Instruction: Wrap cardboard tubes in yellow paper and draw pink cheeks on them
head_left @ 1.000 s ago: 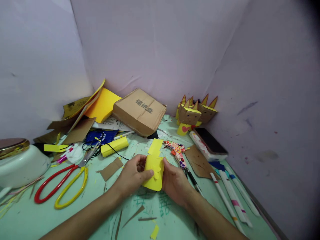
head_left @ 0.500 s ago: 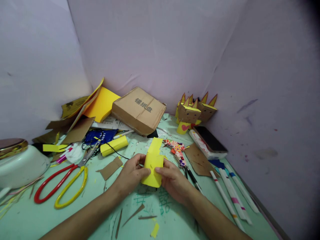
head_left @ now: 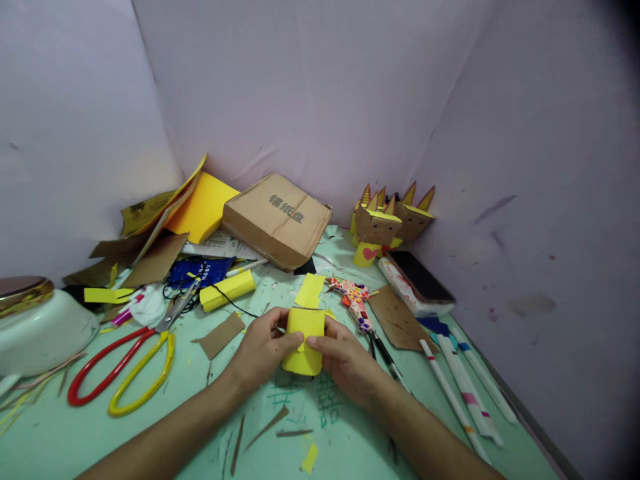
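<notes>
Between my hands is a small piece of yellow paper point(head_left: 306, 327), curved like a short tube. My left hand point(head_left: 267, 343) grips its left side, thumb on the front face. On the right side my right hand point(head_left: 347, 357) pinches it, its thumb close to the other thumb; most fingers of both hands are hidden behind the paper. A flat yellow paper strip point(head_left: 310, 289) lies on the table just beyond. Farther right is a glue gun point(head_left: 353, 301) covered in a colourful pattern. A yellow paper roll point(head_left: 229, 291) rests to the left, crossed by a black cord.
Scissors point(head_left: 145, 360) with one red and one yellow handle lie at left. A cardboard box point(head_left: 277, 220) leans at the back, near cardboard figures point(head_left: 377, 227). A phone point(head_left: 420, 275) rests on a white pack at right, above several markers point(head_left: 467, 393). Paper scraps dot the table point(head_left: 200, 440).
The paper between my hands has tipped slightly and looks shorter. The strip beyond it now shows apart from its top edge. My hands have barely shifted.
</notes>
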A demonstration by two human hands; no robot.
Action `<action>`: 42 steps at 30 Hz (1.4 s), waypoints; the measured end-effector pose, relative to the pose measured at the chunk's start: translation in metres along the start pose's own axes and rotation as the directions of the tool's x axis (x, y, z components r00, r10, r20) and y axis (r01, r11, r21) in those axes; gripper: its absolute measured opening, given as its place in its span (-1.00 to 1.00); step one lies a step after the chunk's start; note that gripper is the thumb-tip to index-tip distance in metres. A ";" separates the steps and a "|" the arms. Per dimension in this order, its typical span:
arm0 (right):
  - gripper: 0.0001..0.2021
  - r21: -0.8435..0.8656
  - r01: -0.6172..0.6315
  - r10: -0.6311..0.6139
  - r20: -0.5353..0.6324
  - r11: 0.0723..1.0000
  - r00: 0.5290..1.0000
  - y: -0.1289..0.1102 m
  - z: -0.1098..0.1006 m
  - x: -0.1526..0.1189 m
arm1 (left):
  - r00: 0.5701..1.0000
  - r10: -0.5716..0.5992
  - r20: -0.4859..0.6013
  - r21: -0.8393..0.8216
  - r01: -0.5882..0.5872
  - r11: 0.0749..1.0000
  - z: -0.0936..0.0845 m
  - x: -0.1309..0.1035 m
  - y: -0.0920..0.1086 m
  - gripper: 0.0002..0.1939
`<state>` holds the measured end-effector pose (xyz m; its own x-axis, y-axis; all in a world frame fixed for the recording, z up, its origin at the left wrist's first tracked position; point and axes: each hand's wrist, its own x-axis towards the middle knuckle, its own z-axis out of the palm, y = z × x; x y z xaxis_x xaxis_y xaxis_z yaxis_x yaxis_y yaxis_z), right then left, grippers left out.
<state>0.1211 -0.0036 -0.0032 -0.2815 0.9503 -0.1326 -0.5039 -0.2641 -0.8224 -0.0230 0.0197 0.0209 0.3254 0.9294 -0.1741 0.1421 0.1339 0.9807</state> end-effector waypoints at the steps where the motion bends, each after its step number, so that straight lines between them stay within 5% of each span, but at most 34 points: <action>1: -0.63 0.001 -0.003 0.003 -0.001 1.000 1.000 0.000 0.000 0.000 | 1.000 -0.008 -0.014 0.009 0.009 1.000 0.000 0.000 0.000 -0.65; 13: -0.51 -0.042 0.011 -0.011 0.012 0.999 1.000 0.002 -0.005 0.001 | 1.000 0.015 0.026 -0.021 -0.014 1.000 0.001 0.001 -0.003 -0.66; 16: -0.52 -0.046 0.023 -0.024 -0.027 0.999 0.999 0.002 -0.005 0.001 | 0.999 0.024 -0.049 -0.009 -0.025 1.000 0.000 0.000 -0.001 -0.65; 20: -0.59 -0.060 0.024 -0.030 -0.101 0.998 0.994 0.000 -0.005 0.001 | 0.964 0.120 -0.237 0.107 -0.097 0.990 -0.003 -0.004 0.006 -0.76; 25: -0.62 -0.070 0.029 -0.035 -0.087 0.997 0.996 0.002 -0.006 0.003 | 0.989 0.100 -0.112 0.198 -0.077 0.977 0.000 -0.007 0.005 -0.80; 33: -0.55 -0.121 0.038 -0.043 -0.036 0.992 0.998 0.007 -0.007 0.003 | 0.956 0.227 -0.185 0.410 -0.135 0.902 0.006 -0.010 -0.006 -0.88; 36: -0.53 -0.110 0.046 -0.050 -0.038 0.993 0.998 0.008 -0.010 0.002 | 0.952 0.233 -0.198 0.378 -0.146 0.914 0.006 -0.009 -0.004 -0.88; 42: -0.48 -0.130 0.046 -0.050 -0.032 0.990 0.998 0.009 -0.014 0.005 | 0.960 0.042 -0.276 0.076 -0.021 0.997 0.000 -0.001 0.005 -0.82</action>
<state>0.1271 0.0012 -0.0190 -0.2297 0.9672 -0.1089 -0.4060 -0.1969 -0.8924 -0.0228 0.0195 0.0260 0.0601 0.9930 -0.1018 0.2055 0.0875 0.9747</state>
